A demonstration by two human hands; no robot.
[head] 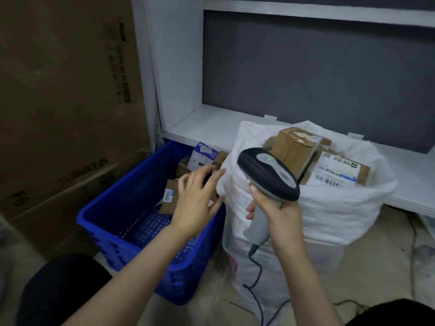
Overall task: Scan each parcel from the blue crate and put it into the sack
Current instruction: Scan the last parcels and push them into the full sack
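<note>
A few parcels lie at the far end of a blue crate [127, 180] on the floor [376, 255]: a brown parcel [170, 196] with a small white label, and behind it a white-and-blue box [202, 155] tipped against the far wall. The person's left hand [197, 196] hangs over the crate's right side, fingers spread and relaxed, holding nothing, the fingertips just beside the folded rim of the sack [329, 208]; whether they touch a parcel beneath cannot be told. The white woven sack stands touching the crate's right wall, mouth open and nearly full, with a taped brown box [294, 147] standing on end at the top and a labelled parcel [336, 171] lying flat beside it, barcode facing up. In front of the sack the right hand [275, 215] grips the grey handle of a scanner [268, 172], fingers curled round it, the dark head angled up and to the left. Its black cable [256, 271] trails down to the floor. A white shelf [211, 123] runs behind crate and sack, and a large cardboard carton [66, 90] stands to the left of the crate.
</note>
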